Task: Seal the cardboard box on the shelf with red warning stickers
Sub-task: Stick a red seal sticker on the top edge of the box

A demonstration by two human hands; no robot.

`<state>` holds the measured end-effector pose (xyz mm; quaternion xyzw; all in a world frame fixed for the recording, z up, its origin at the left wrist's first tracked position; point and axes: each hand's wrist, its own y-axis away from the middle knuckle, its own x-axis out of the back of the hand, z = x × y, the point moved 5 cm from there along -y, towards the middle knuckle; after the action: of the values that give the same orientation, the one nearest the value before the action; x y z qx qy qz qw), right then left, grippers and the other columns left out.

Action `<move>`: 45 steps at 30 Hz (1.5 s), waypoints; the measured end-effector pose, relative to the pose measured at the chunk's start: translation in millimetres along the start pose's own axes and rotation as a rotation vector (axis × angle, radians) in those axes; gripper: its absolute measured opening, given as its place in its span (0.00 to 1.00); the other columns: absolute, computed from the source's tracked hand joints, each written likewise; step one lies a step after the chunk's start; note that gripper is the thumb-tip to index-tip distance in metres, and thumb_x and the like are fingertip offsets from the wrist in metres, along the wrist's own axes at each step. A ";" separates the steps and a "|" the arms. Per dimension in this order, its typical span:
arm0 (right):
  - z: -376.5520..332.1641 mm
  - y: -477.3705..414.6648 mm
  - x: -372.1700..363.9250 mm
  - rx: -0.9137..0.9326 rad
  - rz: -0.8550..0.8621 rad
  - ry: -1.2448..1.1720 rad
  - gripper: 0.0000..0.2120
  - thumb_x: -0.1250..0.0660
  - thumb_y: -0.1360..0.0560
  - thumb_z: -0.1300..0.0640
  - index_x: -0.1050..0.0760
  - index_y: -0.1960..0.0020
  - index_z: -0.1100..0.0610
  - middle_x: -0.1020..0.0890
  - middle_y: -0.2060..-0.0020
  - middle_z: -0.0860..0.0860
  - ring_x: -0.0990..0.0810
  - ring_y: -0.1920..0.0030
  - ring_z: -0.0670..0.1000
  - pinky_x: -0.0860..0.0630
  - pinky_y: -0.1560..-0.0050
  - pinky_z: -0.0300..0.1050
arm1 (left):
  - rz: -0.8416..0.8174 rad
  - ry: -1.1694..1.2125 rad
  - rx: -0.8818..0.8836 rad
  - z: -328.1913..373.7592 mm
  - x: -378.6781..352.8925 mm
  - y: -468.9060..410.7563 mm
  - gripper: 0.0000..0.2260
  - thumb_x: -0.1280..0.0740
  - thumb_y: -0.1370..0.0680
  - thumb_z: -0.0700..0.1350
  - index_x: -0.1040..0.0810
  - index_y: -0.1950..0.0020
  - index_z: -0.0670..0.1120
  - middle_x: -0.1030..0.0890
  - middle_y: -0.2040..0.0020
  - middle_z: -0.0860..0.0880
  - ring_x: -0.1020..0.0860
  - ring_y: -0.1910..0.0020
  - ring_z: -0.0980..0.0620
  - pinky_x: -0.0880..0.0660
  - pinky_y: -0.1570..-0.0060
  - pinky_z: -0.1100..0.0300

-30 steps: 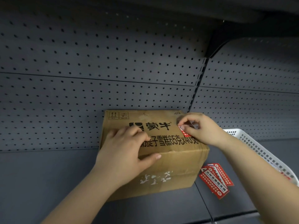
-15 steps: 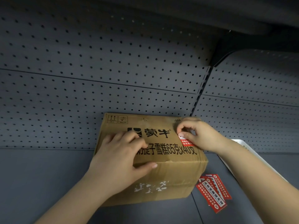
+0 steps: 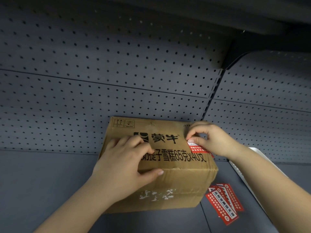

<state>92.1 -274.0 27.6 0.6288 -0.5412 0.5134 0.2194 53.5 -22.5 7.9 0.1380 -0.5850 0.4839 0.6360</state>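
A brown cardboard box (image 3: 170, 130) with black printed characters stands on the grey shelf, close to the pegboard back wall. My left hand (image 3: 124, 163) lies flat on the box top at its left front, thumb along the front edge. My right hand (image 3: 210, 140) is at the box's right top edge, with thumb and forefinger pinching the end of a red warning sticker (image 3: 197, 148) that lies partly on the box top. A small pile of loose red stickers (image 3: 224, 203) lies on the shelf to the right of the box.
The shelf floor (image 3: 42, 190) is dark grey. A perforated back wall (image 3: 101, 81) rises right behind the box. A black bracket (image 3: 235, 56) and an upper shelf hang above right. A white basket's rim (image 3: 242, 172) shows at the right, behind my right forearm.
The view has tilted up and left, so the box sits lower in frame. My right fingers have shifted on the sticker, and more of its red face shows on the box top. My left hand has stayed put.
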 end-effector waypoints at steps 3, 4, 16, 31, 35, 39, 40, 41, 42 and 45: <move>0.5 -0.9 -0.3 0.029 0.013 0.036 0.03 0.27 0.29 0.59 0.19 0.56 0.53 0.18 0.56 0.50 0.21 0.52 0.46 0.26 0.46 0.37 | -0.013 0.005 0.001 -0.9 -0.7 0.8 0.26 0.44 0.32 0.73 0.25 0.43 0.59 0.26 0.46 0.60 0.29 0.44 0.56 0.36 0.41 0.53; 0.1 -1.3 0.2 0.028 0.020 0.032 0.03 0.27 0.29 0.59 0.19 0.56 0.54 0.18 0.57 0.50 0.21 0.52 0.46 0.26 0.47 0.38 | -0.012 0.009 0.000 -1.5 -0.7 1.0 0.26 0.43 0.32 0.73 0.25 0.43 0.59 0.26 0.46 0.61 0.29 0.44 0.57 0.37 0.41 0.53; -1.3 -3.0 2.1 0.005 0.071 -0.010 0.01 0.28 0.29 0.58 0.18 0.57 0.54 0.16 0.58 0.49 0.20 0.54 0.44 0.25 0.53 0.30 | 0.047 0.038 -0.034 -1.1 3.9 3.7 0.24 0.38 0.33 0.71 0.20 0.47 0.57 0.21 0.48 0.61 0.24 0.48 0.57 0.35 0.48 0.57; 51.5 28.8 14.9 -0.089 0.341 -0.878 0.11 0.24 0.34 0.54 0.21 0.59 0.60 0.14 0.63 0.51 0.15 0.56 0.53 0.19 0.50 0.43 | 0.061 0.062 -0.022 -2.0 4.2 1.6 0.26 0.39 0.34 0.73 0.19 0.48 0.58 0.20 0.50 0.62 0.23 0.49 0.58 0.32 0.49 0.56; 87.0 58.6 11.5 -0.142 0.470 -1.149 0.16 0.21 0.38 0.49 0.21 0.58 0.57 0.14 0.62 0.53 0.16 0.56 0.54 0.19 0.48 0.50 | 0.062 0.056 -0.021 -0.4 4.6 1.2 0.26 0.39 0.34 0.72 0.18 0.48 0.57 0.20 0.49 0.61 0.23 0.50 0.57 0.31 0.49 0.55; 108.5 95.6 7.5 -0.196 0.675 -1.330 0.04 0.37 0.27 0.61 0.24 0.58 0.55 0.16 0.58 0.50 0.16 0.52 0.52 0.18 0.51 0.50 | 0.072 0.063 -0.014 1.0 6.3 2.7 0.25 0.37 0.35 0.72 0.19 0.47 0.58 0.20 0.48 0.62 0.26 0.51 0.61 0.33 0.51 0.58; 105.4 104.2 7.3 -0.218 0.706 -1.355 0.07 0.40 0.26 0.61 0.25 0.58 0.55 0.16 0.56 0.50 0.17 0.50 0.53 0.18 0.51 0.51 | 0.064 0.071 -0.010 0.7 6.5 3.4 0.25 0.38 0.35 0.72 0.20 0.46 0.59 0.21 0.47 0.63 0.28 0.51 0.62 0.33 0.51 0.58; 103.4 115.8 8.0 -0.236 0.736 -1.362 0.08 0.42 0.24 0.61 0.26 0.58 0.54 0.17 0.54 0.51 0.17 0.49 0.54 0.19 0.50 0.53 | 0.043 0.082 -0.007 -0.5 6.0 3.8 0.26 0.38 0.35 0.73 0.21 0.45 0.60 0.22 0.45 0.63 0.30 0.50 0.63 0.33 0.49 0.57; 96.6 124.9 7.2 -0.248 0.740 -1.367 0.09 0.44 0.23 0.61 0.26 0.58 0.54 0.18 0.52 0.51 0.17 0.49 0.54 0.19 0.49 0.55 | 0.008 0.099 -0.003 -1.5 5.6 4.2 0.27 0.39 0.35 0.74 0.22 0.44 0.61 0.24 0.44 0.64 0.31 0.49 0.63 0.32 0.46 0.56; 62.3 147.8 5.4 -0.173 0.656 -1.312 0.07 0.42 0.21 0.62 0.28 0.54 0.54 0.18 0.54 0.52 0.17 0.54 0.55 0.20 0.49 0.57 | -0.071 0.166 -0.011 -4.8 6.0 3.4 0.28 0.42 0.34 0.74 0.25 0.41 0.62 0.27 0.43 0.64 0.30 0.45 0.62 0.31 0.41 0.51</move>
<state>-17.0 -375.2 -32.4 0.5927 -0.7599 0.0265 -0.2654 52.9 -14.6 10.5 0.1146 -0.5278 0.4675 0.6998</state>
